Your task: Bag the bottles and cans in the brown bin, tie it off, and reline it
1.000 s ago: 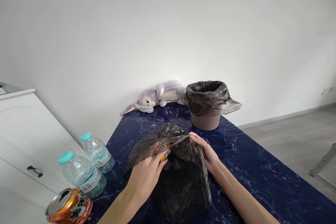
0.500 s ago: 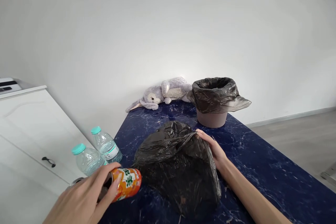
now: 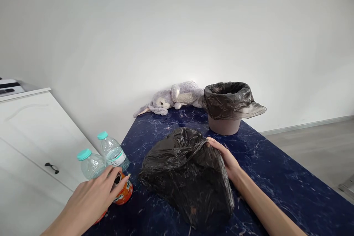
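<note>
An orange can (image 3: 125,193) stands nearly upright on the blue marbled table (image 3: 276,177), with the fingers of my left hand (image 3: 95,193) around its top. Part of another red item shows beneath that hand. Two clear bottles with teal caps, a nearer one (image 3: 92,166) and a farther one (image 3: 113,151), stand just beyond it. A crumpled black plastic bag (image 3: 190,180) lies at the middle of the table. The fingers of my right hand (image 3: 226,156) pinch the bag's upper right edge.
Behind the bag stands a bin (image 3: 224,126) lined with a dark bag (image 3: 229,101). A grey plush rabbit (image 3: 177,97) lies along the wall at the table's far end. At the left is a white cabinet (image 3: 33,125) with a dark handle.
My left hand has moved left with the orange can, which has gone from tilted beside the bag to nearly upright near the bottles. My right hand has stayed on the bag.
</note>
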The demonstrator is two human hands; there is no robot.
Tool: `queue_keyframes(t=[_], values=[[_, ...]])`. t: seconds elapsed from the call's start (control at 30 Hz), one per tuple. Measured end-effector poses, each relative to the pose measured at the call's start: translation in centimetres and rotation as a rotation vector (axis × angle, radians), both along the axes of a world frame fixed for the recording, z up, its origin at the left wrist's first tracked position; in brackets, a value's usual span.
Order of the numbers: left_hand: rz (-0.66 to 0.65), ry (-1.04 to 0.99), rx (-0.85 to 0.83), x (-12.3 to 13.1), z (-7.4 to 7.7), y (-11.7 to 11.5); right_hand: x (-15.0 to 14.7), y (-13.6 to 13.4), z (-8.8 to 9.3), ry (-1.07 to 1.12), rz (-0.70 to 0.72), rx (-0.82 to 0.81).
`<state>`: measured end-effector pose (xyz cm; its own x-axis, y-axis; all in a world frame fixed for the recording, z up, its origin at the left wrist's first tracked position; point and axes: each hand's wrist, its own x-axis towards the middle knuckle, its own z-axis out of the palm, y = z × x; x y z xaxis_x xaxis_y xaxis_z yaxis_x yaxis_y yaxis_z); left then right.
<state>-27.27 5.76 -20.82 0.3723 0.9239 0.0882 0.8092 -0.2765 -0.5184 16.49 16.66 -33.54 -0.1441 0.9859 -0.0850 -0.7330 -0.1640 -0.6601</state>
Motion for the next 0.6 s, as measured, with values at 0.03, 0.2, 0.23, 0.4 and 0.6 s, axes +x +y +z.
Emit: queue_keyframes(t=[0.03,0.2,0.23,0.4,0.6], values=[[0.005,0.082,-0.016,0.1,0.1,0.1,0.0,0.0,0.0,-0.003,0.005,0.006],[0.088,0.247,-0.031,0.5,0.5,0.2,-0.1,-0.1,0.4,-0.014,0.033,0.037],[0.096,0.275,-0.036,0.5,0.5,0.2,-0.2,-0.2,0.4,-0.015,0.039,0.043],[0.097,0.205,0.007,0.9,1.1,-0.3,-0.2,-0.4,0.7,-0.052,0.059,0.086],[0.075,0.132,0.063,1.9,2.4,-1.9,-0.3,-0.5,1.0,-0.247,0.050,0.160]])
